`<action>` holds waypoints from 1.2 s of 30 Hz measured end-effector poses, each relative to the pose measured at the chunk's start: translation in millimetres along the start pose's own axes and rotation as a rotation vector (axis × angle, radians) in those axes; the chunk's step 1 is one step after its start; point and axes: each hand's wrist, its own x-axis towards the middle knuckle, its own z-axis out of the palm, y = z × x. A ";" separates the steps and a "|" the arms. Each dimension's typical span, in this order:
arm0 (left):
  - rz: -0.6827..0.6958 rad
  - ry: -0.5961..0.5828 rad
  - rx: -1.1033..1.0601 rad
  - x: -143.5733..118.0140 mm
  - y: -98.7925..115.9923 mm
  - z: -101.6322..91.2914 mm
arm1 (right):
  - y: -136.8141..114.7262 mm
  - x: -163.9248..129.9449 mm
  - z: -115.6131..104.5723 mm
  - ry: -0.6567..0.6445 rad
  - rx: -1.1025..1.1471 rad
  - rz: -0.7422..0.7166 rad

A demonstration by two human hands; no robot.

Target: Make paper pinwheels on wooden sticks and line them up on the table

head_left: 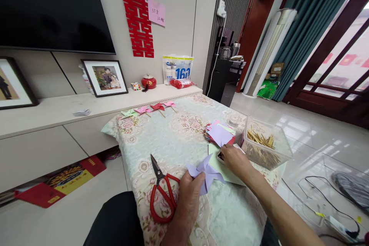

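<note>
A lilac paper pinwheel (206, 173) is pinched between the thumb and fingers of my left hand (191, 190), low over the table. My right hand (234, 158) reaches into a small white-edged box (240, 149), fingertips drawn together; what they grip is hidden. Under that box lies a pale green paper sheet (230, 175). Just behind it sits a stack of coloured paper squares (220, 133), lilac on top. Red-handled scissors (163, 190) rest beside my left hand, blades pointing away. Several finished pinwheels on sticks (158, 107) lie along the far edge.
A clear plastic bin (266, 157) of thin wooden sticks (261, 138) stands at the right table edge. The floral tablecloth (184, 123) covers the table. Behind it, a white cabinet (63, 109) bears picture frames, a red jar (148, 81) and a bag (178, 68). Cables (325, 192) trail across the right floor.
</note>
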 end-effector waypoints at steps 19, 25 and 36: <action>0.028 0.000 0.043 -5.1 7.7 5.6 | 7.3 -3.7 -1.3 -0.026 -0.065 -0.119; 0.032 -0.022 0.047 -1.8 4.4 2.3 | 6.2 0.6 -1.5 -0.032 -0.080 -0.139; 0.014 -0.007 0.027 -0.9 3.1 2.4 | 17.1 2.6 -9.6 -0.038 0.044 -0.193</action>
